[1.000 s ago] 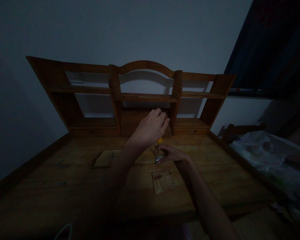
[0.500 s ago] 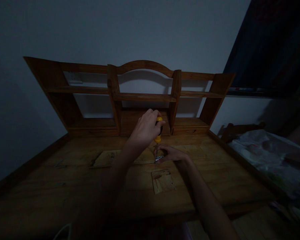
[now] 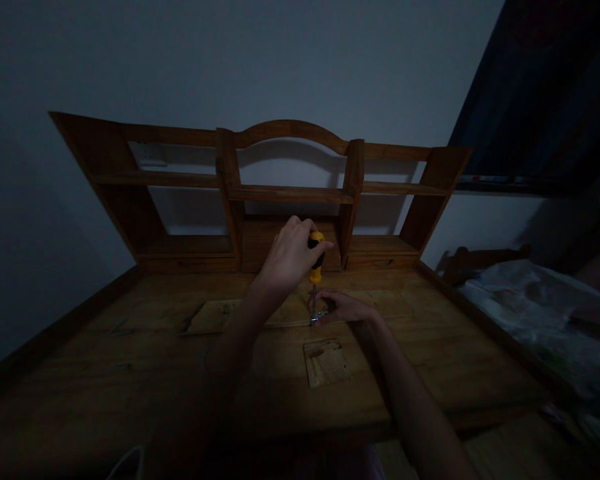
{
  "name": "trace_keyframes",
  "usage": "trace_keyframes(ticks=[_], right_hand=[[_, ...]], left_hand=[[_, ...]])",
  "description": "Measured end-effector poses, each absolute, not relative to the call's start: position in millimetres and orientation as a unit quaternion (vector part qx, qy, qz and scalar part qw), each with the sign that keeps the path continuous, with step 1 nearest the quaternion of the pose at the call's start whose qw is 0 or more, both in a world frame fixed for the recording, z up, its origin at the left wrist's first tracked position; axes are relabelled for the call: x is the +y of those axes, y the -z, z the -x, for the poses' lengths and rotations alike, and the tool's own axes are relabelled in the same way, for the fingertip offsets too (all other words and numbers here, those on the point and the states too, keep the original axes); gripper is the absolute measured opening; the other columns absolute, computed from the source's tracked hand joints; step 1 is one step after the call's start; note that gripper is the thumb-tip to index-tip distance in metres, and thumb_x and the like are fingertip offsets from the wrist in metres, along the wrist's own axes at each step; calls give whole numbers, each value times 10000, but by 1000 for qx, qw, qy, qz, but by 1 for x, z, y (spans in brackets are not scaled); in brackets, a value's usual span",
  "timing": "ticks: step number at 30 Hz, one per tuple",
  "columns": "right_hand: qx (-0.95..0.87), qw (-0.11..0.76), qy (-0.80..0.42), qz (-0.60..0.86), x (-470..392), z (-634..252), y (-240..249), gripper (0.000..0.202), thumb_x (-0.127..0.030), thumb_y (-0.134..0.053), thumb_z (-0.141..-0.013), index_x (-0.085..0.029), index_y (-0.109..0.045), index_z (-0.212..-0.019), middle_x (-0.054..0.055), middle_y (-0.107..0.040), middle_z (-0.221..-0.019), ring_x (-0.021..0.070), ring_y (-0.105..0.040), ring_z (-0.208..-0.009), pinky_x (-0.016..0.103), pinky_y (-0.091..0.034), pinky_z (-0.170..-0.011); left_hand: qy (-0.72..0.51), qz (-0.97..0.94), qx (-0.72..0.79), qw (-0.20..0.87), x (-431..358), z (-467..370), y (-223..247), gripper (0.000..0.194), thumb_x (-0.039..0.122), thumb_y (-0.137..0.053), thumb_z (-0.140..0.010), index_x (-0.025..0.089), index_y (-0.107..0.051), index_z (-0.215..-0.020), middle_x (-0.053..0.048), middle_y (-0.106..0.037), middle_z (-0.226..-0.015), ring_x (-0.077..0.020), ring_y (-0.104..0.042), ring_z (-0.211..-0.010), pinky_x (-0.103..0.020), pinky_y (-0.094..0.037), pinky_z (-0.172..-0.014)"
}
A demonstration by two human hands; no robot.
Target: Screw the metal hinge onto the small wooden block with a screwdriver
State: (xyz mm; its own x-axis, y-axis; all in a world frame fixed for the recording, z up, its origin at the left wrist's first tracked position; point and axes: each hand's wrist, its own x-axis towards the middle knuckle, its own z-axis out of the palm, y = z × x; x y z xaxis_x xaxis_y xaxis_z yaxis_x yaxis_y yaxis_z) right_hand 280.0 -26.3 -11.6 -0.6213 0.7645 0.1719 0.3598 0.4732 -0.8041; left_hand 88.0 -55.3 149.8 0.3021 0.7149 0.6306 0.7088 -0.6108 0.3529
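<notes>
My left hand [image 3: 291,255] is closed round the yellow-and-black handle of a screwdriver [image 3: 316,275], held upright. Its shaft points straight down, and the tip meets a small shiny metal fitting [image 3: 319,316], perhaps a hinge. My right hand [image 3: 347,308] lies low beside it, thumb and fingers curled about the fitting and pressing it down. Beneath both hands runs a long pale wooden board [image 3: 213,317], partly covered by my left forearm. Nearer to me, a small square piece of wood [image 3: 326,363] lies on the desk [image 3: 275,407].
A wooden shelf unit [image 3: 290,195] stands along the back of the desk against the wall. Some small thin items [image 3: 123,328] lie on the left, hard to make out in the dim light. Beyond the right edge is a pale plastic bag [image 3: 530,287].
My left hand has turned slightly on the screwdriver handle, with the thumb shifted a little to the right. My right hand and the metal fitting look unmoved.
</notes>
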Motion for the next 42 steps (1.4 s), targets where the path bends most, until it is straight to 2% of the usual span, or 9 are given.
trace_keyframes(ticks=[7,12,21,25,28,30,33,36,42], right_hand=[[-826,275,-372,321,-22,-282,19,454,-393,-845,-645,-236,-669,-1032,31,-612,-1199,220,-542,-1161,386,-382,-1048],[-824,263,-357,352,-22,-283,19,476,-408,-852,-634,-233,-667,-1037,26,-619,-1160,221,-548,-1136,383,-387,-1037],[-828,255,-362,343,-24,-282,14,461,-409,-842,-645,-242,-668,-1038,27,-619,-1184,224,-541,-1155,383,-378,-1044],[-825,255,-366,347,-25,-281,13,469,-424,-835,-650,-236,-668,-1045,31,-618,-1190,220,-552,-1130,374,-389,-1030],[-825,259,-373,337,-26,-281,11,469,-433,-833,-649,-226,-669,-1036,34,-606,-1221,219,-554,-1131,371,-395,-1025],[-825,265,-374,332,-25,-281,12,474,-435,-833,-645,-228,-668,-1039,33,-595,-1244,221,-549,-1143,376,-391,-1030],[-826,269,-369,330,-23,-282,16,471,-428,-837,-642,-233,-669,-1037,30,-607,-1222,220,-549,-1140,382,-384,-1037],[-824,273,-372,328,-21,-282,19,469,-424,-840,-642,-237,-666,-1036,23,-622,-1175,216,-555,-1125,379,-387,-1032],[-822,270,-376,331,-23,-281,16,483,-406,-841,-647,-238,-659,-1062,18,-620,-1128,214,-548,-1117,371,-396,-1018]], left_hand=[[-354,-832,428,18,-61,-83,-159,208,284,-648,-865,178,-664,-1043,-68,-630,-984,-209,-597,-926,-326,-475,-817],[-334,-853,400,34,-59,-80,-158,281,176,-554,-900,180,-618,-1173,-75,-638,-1071,-202,-605,-996,-322,-469,-889],[-320,-877,357,32,-56,-81,-154,373,77,-443,-903,158,-548,-1252,-104,-608,-1192,-197,-565,-1145,-335,-431,-1006],[-314,-879,358,28,-59,-85,-156,318,176,-429,-959,120,-541,-1251,-123,-608,-1169,-214,-570,-1123,-350,-428,-1000],[-335,-862,379,21,-59,-88,-154,307,353,-538,-942,163,-581,-1179,-96,-616,-1122,-230,-586,-1064,-359,-454,-947],[-357,-847,393,0,-58,-89,-152,325,407,-619,-892,179,-609,-1123,-87,-601,-1116,-229,-590,-1026,-353,-464,-915],[-370,-830,417,-30,-55,-91,-149,293,404,-650,-871,183,-641,-1063,-84,-587,-1087,-219,-599,-954,-347,-476,-863],[-370,-829,418,-29,-54,-90,-149,294,364,-645,-878,185,-639,-1111,-84,-601,-1057,-221,-602,-943,-344,-481,-838],[-337,-883,323,47,-59,-86,-157,379,162,-521,-917,206,-541,-1293,-76,-617,-1200,-199,-567,-1140,-339,-440,-991]])
